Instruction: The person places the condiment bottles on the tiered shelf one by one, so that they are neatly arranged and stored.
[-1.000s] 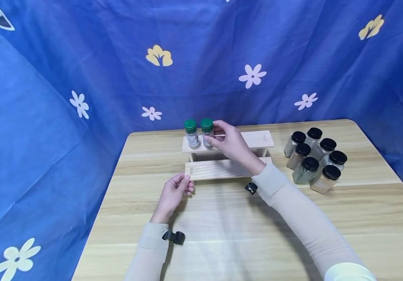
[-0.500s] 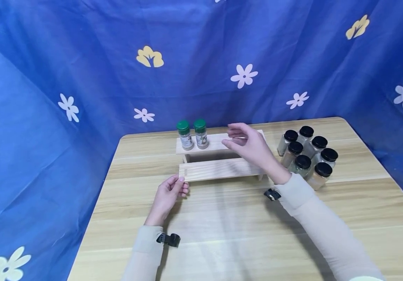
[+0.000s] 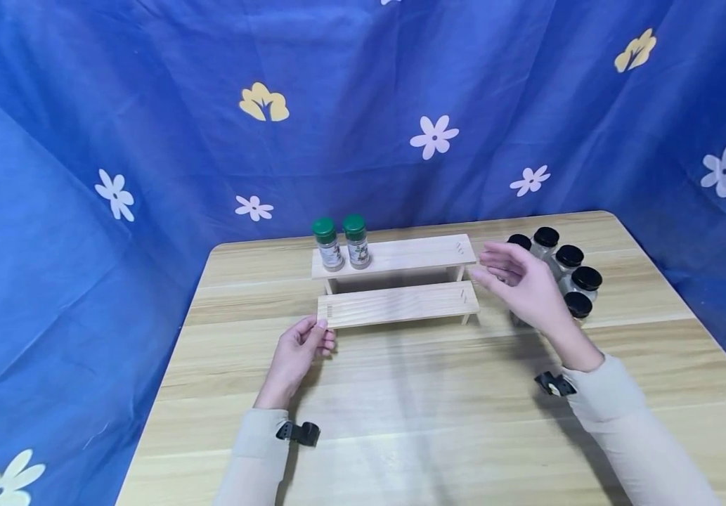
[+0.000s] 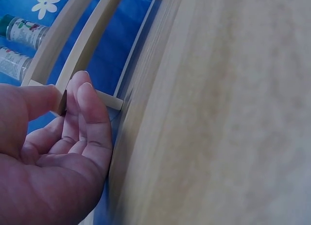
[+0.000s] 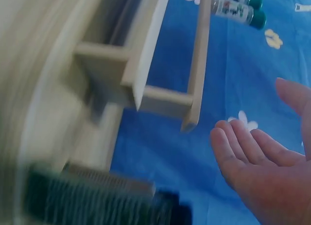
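A two-tier pale wooden spice rack (image 3: 394,303) stands at the back of the table. At its front left corner my left hand (image 3: 293,355) pinches the lower board's end between thumb and fingers, as the left wrist view also shows. Two green-capped spice jars (image 3: 331,254) stand side by side at the left of the upper board (image 3: 416,254). My right hand (image 3: 530,292) holds nothing, thumb and fingers spread apart. It is just right of the rack, in front of several black-lidded spice jars (image 3: 587,280), partly covering them. In the right wrist view a jar (image 5: 97,200) appears blurred below the hand.
The light wooden table (image 3: 400,414) reaches back to a blue flowered curtain (image 3: 337,161), which also hangs along both sides. The black-lidded jars stand close together at the table's right rear.
My right hand has let go of the second green-capped jar on the upper board and moved right, to the black-lidded jars. My left hand keeps its hold on the rack; the head view has shifted slightly.
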`<state>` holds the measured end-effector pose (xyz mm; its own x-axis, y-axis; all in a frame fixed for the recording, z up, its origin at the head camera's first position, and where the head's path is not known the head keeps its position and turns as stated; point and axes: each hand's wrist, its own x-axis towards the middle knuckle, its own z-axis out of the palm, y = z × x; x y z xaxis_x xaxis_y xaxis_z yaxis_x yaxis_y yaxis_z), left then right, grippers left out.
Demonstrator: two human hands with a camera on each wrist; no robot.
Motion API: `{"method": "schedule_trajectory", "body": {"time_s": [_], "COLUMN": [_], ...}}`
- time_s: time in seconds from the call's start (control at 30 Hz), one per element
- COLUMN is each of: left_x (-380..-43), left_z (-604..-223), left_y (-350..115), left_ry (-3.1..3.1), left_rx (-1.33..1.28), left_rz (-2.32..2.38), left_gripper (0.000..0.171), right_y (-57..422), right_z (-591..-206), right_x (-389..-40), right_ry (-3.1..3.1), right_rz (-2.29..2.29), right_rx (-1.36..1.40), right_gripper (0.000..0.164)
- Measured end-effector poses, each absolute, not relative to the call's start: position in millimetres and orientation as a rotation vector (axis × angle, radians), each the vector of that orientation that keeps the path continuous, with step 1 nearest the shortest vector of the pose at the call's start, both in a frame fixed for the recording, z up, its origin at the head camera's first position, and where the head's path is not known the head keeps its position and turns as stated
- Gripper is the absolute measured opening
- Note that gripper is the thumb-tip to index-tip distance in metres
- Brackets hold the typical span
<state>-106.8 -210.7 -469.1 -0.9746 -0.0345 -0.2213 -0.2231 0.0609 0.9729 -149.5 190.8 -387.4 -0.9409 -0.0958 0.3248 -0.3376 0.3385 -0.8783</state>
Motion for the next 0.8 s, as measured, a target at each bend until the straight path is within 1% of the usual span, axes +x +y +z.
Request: {"method": "schedule_trajectory", "body": {"time_s": [0.23,0.5,0.7,0.8], "left_x": [-106.7,-106.1,-106.7,-107.2], "left_z": [-470.7,-470.0,-469.7,-470.2], "left_y": [-211.9,-213.0,-211.7,-211.0], "left_ry": [2.179,2.174,2.165,2.158], "left_rx": [-0.256,-0.254,-0.252,-0.256], "left_rz": [2.048,2.051,2.052,2.055], "left_gripper": [0.030,0.030,0.030,0.029], "right_y": [232.4,277.7,299.6,305.1], "right_z": [-399.1,-410.9,-418.6,-423.5], "right_x": [-128.5,-107.0,-93.8,-88.3], "right_ry": [-2.379,-2.355,-2.344,-2.363], "right_rz": [1.544,1.410,1.397,1.376], "right_rx": [0.321,0.151,0.061,0.040], "right_gripper": [0.052,0.048,0.046,0.048]}}
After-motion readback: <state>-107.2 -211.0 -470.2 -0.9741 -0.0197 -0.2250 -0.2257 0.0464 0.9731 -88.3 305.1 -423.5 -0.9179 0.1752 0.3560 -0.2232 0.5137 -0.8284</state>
